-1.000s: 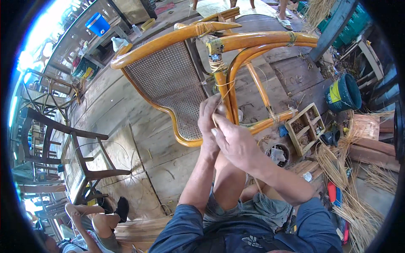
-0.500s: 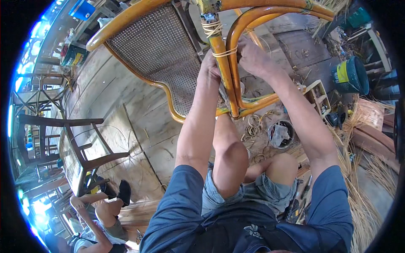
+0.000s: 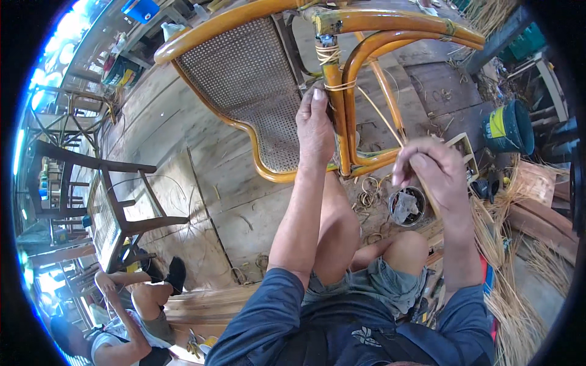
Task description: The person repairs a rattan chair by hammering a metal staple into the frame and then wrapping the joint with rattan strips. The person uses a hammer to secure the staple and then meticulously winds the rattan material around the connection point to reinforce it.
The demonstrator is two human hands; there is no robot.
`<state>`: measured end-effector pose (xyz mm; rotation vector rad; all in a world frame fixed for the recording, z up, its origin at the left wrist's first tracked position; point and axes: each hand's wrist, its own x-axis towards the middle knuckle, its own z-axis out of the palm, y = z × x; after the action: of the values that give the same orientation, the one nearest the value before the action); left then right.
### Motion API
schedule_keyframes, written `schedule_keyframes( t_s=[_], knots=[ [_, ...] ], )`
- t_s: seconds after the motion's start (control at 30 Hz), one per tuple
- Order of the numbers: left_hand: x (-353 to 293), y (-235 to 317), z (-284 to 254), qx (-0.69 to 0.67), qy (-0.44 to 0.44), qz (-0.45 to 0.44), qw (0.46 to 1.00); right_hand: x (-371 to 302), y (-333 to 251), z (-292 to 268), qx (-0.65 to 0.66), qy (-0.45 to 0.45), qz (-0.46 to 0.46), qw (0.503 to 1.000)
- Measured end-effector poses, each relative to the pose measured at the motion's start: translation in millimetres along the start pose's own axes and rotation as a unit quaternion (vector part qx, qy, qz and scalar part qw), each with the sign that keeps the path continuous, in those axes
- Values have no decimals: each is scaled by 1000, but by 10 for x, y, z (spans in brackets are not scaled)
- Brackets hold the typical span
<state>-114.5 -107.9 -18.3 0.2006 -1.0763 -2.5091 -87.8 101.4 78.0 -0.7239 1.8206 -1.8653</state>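
A varnished amber rattan chair (image 3: 268, 174) with a woven cane panel (image 3: 244, 79) lies tipped before me. Pale binding (image 3: 327, 55) wraps one of its posts (image 3: 333, 76), and a lower band ties that post to the curved brace (image 3: 349, 116). My left hand (image 3: 316, 137) is closed against the post just below this band, thumb uppermost; its other fingers are partly hidden. From the band a rattan strip (image 3: 379, 116) runs taut down to my right hand (image 3: 436, 174), which pinches it, away from the frame.
Rattan coils (image 3: 368, 194) and a bowl with clear plastic (image 3: 406, 207) lie below the chair. A dark bucket (image 3: 508, 127) stands at right, above loose fibre strands (image 3: 510, 305). At left are a dark wooden chair (image 3: 131, 229) and a seated person (image 3: 131, 323).
My right hand has pulled away from the post toward the lower right, drawing the strip out. The left hand has shifted slightly, thumb now up, and the chair sits a little further right in view.
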Motion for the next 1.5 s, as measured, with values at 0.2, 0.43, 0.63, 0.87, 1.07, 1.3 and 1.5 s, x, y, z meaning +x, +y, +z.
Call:
schedule_keyframes(
  t_s=[0.2,0.43,0.63,0.87,1.07,1.3,1.5],
  knots=[
    [67,-74,-15,43,26,20,999,12,-166,75,-199,109,-174,958],
    [60,-54,21,39,18,7,999,626,732,21,-317,132,-87,935],
    [52,-59,115,26,11,39,999,902,1154,-47,-231,174,-76,954],
    [56,-42,25,31,-8,18,999,1089,977,57,-247,177,-118,945],
    [48,-58,31,27,2,1,1000,1173,800,277,-172,246,-148,942],
    [40,-25,53,8,16,-13,1000,1180,635,475,-338,281,-234,867],
    [57,-11,-32,30,-4,-56,998,1161,515,535,-465,215,-308,802]
  ],
)
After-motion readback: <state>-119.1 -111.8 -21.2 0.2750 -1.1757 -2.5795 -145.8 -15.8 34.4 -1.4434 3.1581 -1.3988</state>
